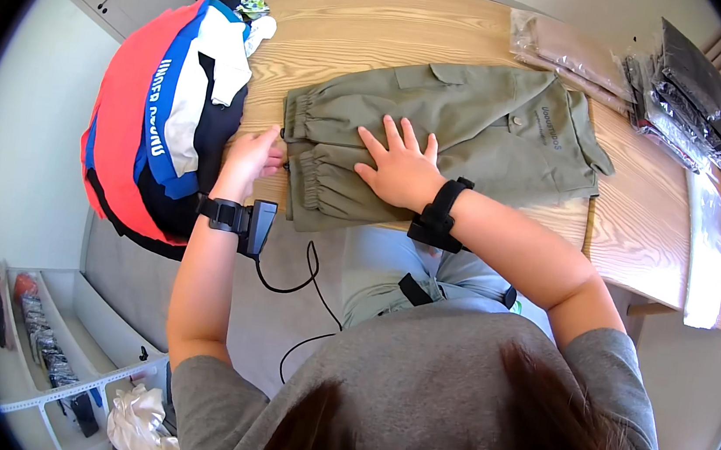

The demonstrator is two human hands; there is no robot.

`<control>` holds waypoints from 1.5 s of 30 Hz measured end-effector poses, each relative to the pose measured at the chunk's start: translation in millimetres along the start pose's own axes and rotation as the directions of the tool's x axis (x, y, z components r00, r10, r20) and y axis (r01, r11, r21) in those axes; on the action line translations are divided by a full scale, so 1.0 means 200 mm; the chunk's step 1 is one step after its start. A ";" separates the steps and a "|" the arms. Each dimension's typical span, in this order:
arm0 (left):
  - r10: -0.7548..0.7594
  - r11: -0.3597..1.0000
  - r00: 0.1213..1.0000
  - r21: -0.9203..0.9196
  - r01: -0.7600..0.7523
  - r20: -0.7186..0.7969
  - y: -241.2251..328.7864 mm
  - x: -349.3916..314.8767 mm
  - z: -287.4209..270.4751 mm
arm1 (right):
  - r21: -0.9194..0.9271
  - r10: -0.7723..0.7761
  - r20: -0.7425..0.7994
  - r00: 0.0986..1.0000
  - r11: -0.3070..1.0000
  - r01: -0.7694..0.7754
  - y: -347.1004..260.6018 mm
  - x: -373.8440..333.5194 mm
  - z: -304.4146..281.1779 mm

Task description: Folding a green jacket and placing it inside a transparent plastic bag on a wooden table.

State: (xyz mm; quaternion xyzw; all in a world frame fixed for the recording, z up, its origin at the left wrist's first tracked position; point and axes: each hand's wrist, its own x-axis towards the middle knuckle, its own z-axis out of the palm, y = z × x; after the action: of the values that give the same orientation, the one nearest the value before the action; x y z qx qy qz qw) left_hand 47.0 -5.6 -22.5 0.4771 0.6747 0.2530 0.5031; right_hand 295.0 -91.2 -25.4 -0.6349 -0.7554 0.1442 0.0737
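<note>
Across the worktop (382, 21), your olive trousers (484, 133) lie lengthwise left to right, gathered cuffs (307, 189) pointing left, your right hand (403, 170) spread flat on them, gripping nothing, your left hand (250, 159) half-curled beside the cuffs, its hold unclear

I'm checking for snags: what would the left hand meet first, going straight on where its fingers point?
Most likely the gathered cuffs of the olive trousers, just ahead of the left hand; whether the fingertips already touch them is unclear.

bright | light from right | glare on plastic packets (686, 97) | edges bowed | corners black
</note>
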 end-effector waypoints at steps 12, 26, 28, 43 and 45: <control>-0.075 0.997 0.994 -0.024 0.077 0.084 0.03 0.08 0.09 | -0.041 -0.026 -0.076 0.997 0.999 0.023 0.01 -0.02 0.09; 0.230 0.936 0.973 -0.276 -0.217 0.015 0.11 -0.07 0.28 | 0.032 0.006 -0.102 0.995 0.999 -0.002 0.02 -0.02 0.07; 0.292 0.934 0.956 -0.214 -0.288 -0.013 0.16 -0.08 0.31 | 0.083 0.012 -0.086 0.996 0.997 -0.004 0.02 -0.02 0.06; 0.793 0.321 0.551 0.589 -0.742 0.261 0.65 -0.14 0.94 | 0.939 0.040 0.199 0.979 -0.295 -0.179 0.56 -0.04 -0.17; 0.759 0.299 0.580 0.634 -0.713 0.294 0.65 -0.14 1.03 | 0.893 0.069 0.272 0.960 -0.390 -0.225 0.67 -0.06 -0.22</control>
State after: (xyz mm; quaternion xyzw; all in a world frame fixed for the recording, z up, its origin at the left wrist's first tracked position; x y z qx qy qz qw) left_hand 288.2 -4.6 21.6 0.8740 0.4362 0.1946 0.0892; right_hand 434.9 -76.3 -25.1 -0.3829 -0.2156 0.7409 0.5079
